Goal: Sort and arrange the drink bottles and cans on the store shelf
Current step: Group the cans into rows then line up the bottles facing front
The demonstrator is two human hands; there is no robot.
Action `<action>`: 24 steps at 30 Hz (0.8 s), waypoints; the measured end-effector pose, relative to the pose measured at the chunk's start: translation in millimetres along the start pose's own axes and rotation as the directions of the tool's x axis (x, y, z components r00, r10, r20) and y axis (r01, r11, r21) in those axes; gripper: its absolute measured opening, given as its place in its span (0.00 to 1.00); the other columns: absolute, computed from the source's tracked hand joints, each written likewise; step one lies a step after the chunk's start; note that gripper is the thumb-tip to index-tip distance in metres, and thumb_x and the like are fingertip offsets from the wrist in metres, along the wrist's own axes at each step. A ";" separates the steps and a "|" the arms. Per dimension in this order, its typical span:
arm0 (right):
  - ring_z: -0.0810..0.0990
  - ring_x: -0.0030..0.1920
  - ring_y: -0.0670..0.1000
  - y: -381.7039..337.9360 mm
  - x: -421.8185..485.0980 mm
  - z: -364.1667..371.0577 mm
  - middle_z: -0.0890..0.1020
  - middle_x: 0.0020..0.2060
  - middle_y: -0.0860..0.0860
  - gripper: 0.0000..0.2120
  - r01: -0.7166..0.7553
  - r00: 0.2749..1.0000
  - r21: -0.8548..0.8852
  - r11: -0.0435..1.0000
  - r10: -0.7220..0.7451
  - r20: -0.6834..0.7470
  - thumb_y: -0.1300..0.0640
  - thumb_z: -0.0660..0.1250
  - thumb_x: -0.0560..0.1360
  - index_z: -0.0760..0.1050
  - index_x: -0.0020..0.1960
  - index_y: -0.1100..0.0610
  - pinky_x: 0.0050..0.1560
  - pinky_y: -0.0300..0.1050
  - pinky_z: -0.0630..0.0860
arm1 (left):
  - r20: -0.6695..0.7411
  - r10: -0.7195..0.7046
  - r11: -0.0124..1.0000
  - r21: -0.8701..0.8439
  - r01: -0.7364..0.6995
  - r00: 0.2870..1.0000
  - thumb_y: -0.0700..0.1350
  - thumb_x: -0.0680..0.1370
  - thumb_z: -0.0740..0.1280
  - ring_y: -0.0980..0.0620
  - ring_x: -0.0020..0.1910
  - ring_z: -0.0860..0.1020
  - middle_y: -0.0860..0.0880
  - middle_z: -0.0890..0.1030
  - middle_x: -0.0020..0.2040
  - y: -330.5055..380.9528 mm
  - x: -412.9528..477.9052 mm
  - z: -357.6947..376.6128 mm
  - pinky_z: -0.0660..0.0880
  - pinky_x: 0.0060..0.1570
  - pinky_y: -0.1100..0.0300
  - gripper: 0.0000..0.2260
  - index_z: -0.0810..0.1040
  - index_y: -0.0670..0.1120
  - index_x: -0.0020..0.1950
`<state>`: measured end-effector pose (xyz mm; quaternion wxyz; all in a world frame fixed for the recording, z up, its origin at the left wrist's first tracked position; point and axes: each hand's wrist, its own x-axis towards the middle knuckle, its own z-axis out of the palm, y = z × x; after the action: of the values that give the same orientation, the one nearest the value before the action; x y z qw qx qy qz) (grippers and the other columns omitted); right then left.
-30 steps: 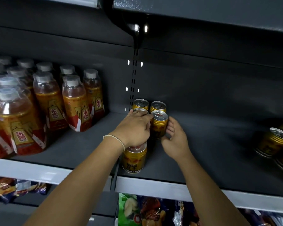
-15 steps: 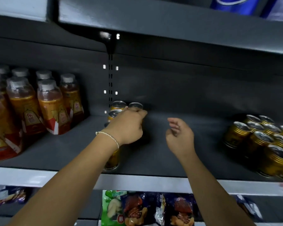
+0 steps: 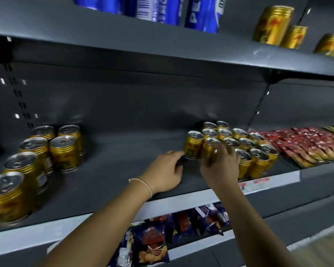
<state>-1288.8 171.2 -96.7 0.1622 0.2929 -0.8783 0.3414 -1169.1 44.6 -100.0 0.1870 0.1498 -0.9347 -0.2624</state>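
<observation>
- Gold can point(image 3: 207, 149) near the shelf point(image 3: 104, 182) front edge: your right hand point(image 3: 220, 166) grips it.
- Your left hand point(image 3: 166, 170) touches the neighbouring can point(image 3: 193, 144) at its base; whether it grips is unclear.

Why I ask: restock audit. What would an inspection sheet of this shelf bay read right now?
Surface: dark grey shelf, white front strip.
Job's things: gold cans standing in a left group and a right cluster.
Clutter: nothing seen.
Hands: right hand grips a front can of the right cluster; left hand at the neighbouring can, contact unclear.
Cables: nothing seen.
Surroundings: blue cans and taller gold cans on the upper shelf; red packets right; snack bags below.
</observation>
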 end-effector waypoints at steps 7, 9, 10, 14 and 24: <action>0.75 0.62 0.56 39.9 23.5 -11.7 0.80 0.59 0.52 0.22 0.084 0.987 -0.226 0.971 -0.049 0.153 0.48 0.66 0.75 0.71 0.68 0.52 0.69 0.53 0.61 | 0.036 -0.013 0.999 -0.046 0.015 0.999 0.40 0.75 0.66 0.43 0.54 0.77 0.44 0.79 0.57 30.1 24.1 54.2 0.71 0.47 0.60 0.12 0.75 0.45 0.59; 0.78 0.58 0.55 45.9 29.0 -13.8 0.82 0.55 0.51 0.19 0.111 0.980 -0.241 0.964 -0.066 0.188 0.47 0.65 0.75 0.73 0.64 0.52 0.67 0.51 0.62 | 0.022 -0.020 0.998 -0.065 0.021 1.000 0.41 0.75 0.66 0.44 0.52 0.77 0.45 0.80 0.56 34.1 26.9 64.5 0.73 0.47 0.58 0.13 0.75 0.47 0.59; 0.78 0.57 0.55 47.8 30.8 -14.3 0.82 0.54 0.51 0.19 0.122 0.977 -0.216 0.969 -0.079 0.196 0.48 0.65 0.75 0.72 0.65 0.52 0.67 0.51 0.62 | 0.021 -0.022 0.997 -0.077 0.024 1.000 0.41 0.74 0.67 0.45 0.51 0.78 0.45 0.80 0.55 36.1 28.1 68.3 0.75 0.48 0.56 0.13 0.75 0.48 0.59; 0.79 0.57 0.57 45.6 34.6 -15.0 0.82 0.55 0.51 0.25 0.116 0.971 -0.077 0.990 -0.097 0.220 0.52 0.68 0.75 0.66 0.71 0.52 0.70 0.55 0.63 | 0.015 -0.035 0.991 -0.125 0.037 0.999 0.40 0.74 0.65 0.44 0.47 0.78 0.46 0.81 0.50 40.9 32.9 79.4 0.76 0.46 0.52 0.11 0.76 0.48 0.55; 0.80 0.48 0.56 35.8 42.7 -20.5 0.83 0.49 0.52 0.20 0.071 0.976 -0.051 0.996 -0.059 0.209 0.49 0.70 0.74 0.73 0.64 0.51 0.52 0.52 0.79 | -0.029 -0.029 0.990 -0.139 0.025 0.999 0.43 0.75 0.67 0.46 0.52 0.79 0.47 0.81 0.55 37.8 29.7 71.8 0.77 0.50 0.54 0.13 0.76 0.49 0.59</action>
<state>-1342.6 189.5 -79.4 0.0893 0.3508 -0.8899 0.2778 -1233.0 95.5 -128.1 0.2079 0.1531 -0.9091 -0.3270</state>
